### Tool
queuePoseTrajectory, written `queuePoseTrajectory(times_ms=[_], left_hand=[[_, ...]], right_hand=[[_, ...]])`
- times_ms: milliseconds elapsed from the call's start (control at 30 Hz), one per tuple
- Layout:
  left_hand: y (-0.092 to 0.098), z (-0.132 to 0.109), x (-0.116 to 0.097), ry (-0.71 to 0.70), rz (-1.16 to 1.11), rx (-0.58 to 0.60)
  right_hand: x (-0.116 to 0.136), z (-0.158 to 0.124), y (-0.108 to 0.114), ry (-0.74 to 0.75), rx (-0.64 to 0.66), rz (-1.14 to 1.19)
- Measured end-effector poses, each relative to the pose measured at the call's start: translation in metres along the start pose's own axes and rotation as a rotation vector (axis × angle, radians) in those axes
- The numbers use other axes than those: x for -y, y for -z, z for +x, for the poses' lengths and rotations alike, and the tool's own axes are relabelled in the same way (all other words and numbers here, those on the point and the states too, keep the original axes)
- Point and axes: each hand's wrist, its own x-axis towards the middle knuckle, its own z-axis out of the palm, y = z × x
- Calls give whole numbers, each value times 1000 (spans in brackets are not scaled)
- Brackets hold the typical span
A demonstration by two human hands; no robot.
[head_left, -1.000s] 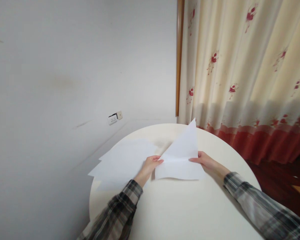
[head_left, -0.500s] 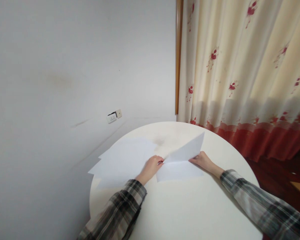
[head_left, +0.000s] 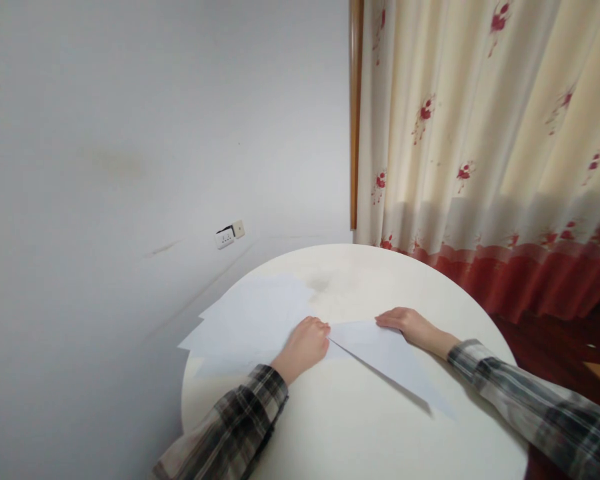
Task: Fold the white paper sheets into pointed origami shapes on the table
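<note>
A folded sheet of white paper (head_left: 373, 345) lies near the middle of the round table, its upper flap leaning toward me with one loose corner at the lower right. My left hand (head_left: 306, 347) is closed on the paper's left end, fingers curled around the edge. At the right end of the crease, my right hand (head_left: 405, 321) pinches the paper, its fingers pressed together along the far edge. Left of my left hand, several loose white sheets (head_left: 250, 310) are spread out and overlap.
The white round table (head_left: 360, 427) fills the lower middle and stands close to a pale wall (head_left: 155, 133) with a socket (head_left: 225, 238). A cream curtain (head_left: 445, 147) with red flowers and a red hem hangs at the back right. Dark flooring (head_left: 560, 347) shows beyond the table's right edge.
The raised flap of the paper has swung from the far side over toward me. My right hand has flattened along the crease, and my left hand has stayed at the left end.
</note>
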Motion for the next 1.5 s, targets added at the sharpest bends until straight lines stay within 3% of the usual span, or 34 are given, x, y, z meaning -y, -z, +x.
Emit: queuePoseTrajectory(times_ms=[100,200,367,433,667,800,867,967,1067,1233,1500], left_hand=[[16,9,-22,138,144,11],[16,13,-33,179,202,42],[-7,9,-26,-149,27,-11],[-15,10,-21,-220,-72,9],[-12,9,-20,-172,-324,79],[-10,4,-22,-146,-343,101],[-10,3,-23,-150,-340,113],[-4,7,-27,-147,-336,84],[5,15,-31,-137,-352,66],[10,14,-27,-117,-335,119],[10,-15,-11,27,-196,158]], right_hand=[[7,7,1,35,36,-70],[12,12,2,24,58,-109],[13,9,1,11,92,-197],[14,8,2,-11,102,-227],[3,8,24,-117,151,-261],[3,25,31,-299,40,-180],[20,38,27,-336,-10,-23],[58,53,9,-278,41,201],[84,52,-8,-264,32,225],[79,36,-17,-296,102,114],[71,29,-14,-280,178,54]])
